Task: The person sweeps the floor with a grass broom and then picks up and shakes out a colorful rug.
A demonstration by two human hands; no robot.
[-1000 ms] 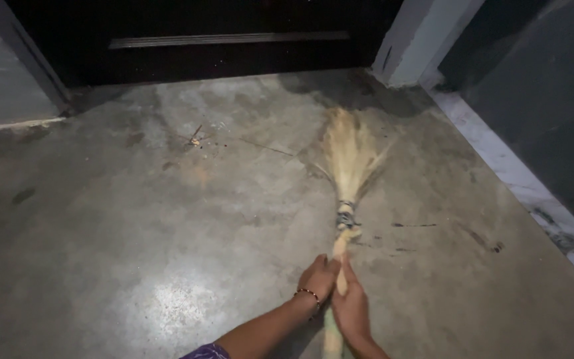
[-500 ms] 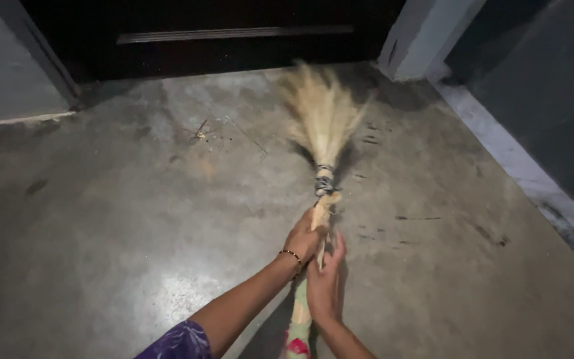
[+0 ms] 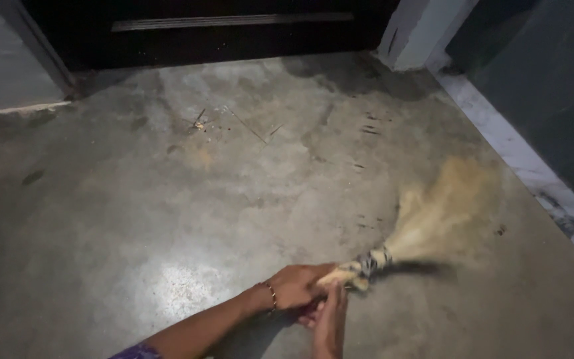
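Note:
A straw broom [image 3: 426, 223] with pale bristles lies low over the concrete floor [image 3: 134, 219], its head blurred and fanned toward the right. My left hand [image 3: 295, 286], with a beaded bracelet at the wrist, is closed around the broom's handle just behind the wrapped binding [image 3: 373, 260]. My right hand [image 3: 330, 318] sits just below it, fingers against the handle's lower part, which is mostly hidden. A bit of debris [image 3: 198, 124] and thin loose straws [image 3: 247, 126] lie on the floor further away.
A dark door with a metal strip [image 3: 234, 21] closes the far side. A white pillar [image 3: 420, 30] stands at the far right, and a pale marble ledge [image 3: 533, 173] runs along a dark wall on the right. A grey wall [image 3: 1, 73] is at the left.
The broom has swung from pointing straight ahead near the door to low on the right. Both hands dropped lower with the handle, and the camera tilted slightly.

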